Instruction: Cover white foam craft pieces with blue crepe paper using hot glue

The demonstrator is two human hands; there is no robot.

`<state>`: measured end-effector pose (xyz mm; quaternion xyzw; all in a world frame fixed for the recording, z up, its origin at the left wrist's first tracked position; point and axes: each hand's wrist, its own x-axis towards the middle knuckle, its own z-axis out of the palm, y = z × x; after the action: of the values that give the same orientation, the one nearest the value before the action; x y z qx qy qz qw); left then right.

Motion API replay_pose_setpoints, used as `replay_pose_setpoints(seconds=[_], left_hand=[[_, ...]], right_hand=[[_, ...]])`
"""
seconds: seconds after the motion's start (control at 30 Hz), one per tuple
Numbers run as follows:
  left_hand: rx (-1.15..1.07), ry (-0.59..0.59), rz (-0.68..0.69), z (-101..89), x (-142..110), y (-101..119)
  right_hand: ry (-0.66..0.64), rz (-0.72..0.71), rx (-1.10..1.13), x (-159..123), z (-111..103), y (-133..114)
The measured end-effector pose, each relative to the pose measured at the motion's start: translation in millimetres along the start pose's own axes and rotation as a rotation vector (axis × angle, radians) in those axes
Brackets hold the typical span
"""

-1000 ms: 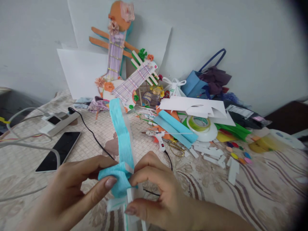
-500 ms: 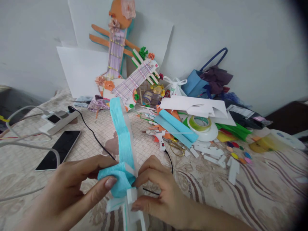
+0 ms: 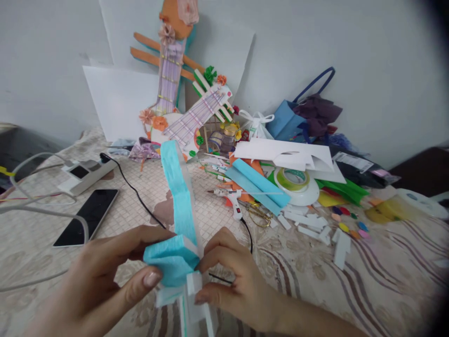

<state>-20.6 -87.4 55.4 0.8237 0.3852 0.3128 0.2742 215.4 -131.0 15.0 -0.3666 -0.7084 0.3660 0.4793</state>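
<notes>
A long turquoise paper strip (image 3: pixel 178 187) runs up from between both hands, with a white edge along its right side. At its near end it folds into a turquoise box-like shape (image 3: pixel 170 260). My left hand (image 3: pixel 115 276) is closed on the left side of this piece, thumb in front and fingers partly hidden behind. My right hand (image 3: pixel 235 276) pinches its right side, where white foam-like strips (image 3: pixel 194 297) join it and run down toward the bottom edge. The exact grip of the right fingertips is partly hidden.
A white glue gun (image 3: pixel 233 199) lies beyond my right hand, near blue paper, a tape roll (image 3: pixel 293 180) and white scraps (image 3: pixel 312 224). To the left are a phone (image 3: pixel 87 217) and power strip (image 3: pixel 84 175). Decorated model guitars (image 3: pixel 199 114) lean at the back.
My left thumb has slid slightly left and down along the turquoise piece, showing more of its folded front. My right hand keeps nearly the same place.
</notes>
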Motion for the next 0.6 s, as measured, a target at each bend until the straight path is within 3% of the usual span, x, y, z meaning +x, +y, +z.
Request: replay_pose_setpoints(seconds=[0.4,0.6], left_hand=[[0.02,0.06,0.04,4.4,9,10],[0.009,0.017,0.074,5.5,24,16]], right_hand=[[0.001,-0.049,-0.046,2,-4,2],[0.082,-0.022,-0.038,5,-1,9]])
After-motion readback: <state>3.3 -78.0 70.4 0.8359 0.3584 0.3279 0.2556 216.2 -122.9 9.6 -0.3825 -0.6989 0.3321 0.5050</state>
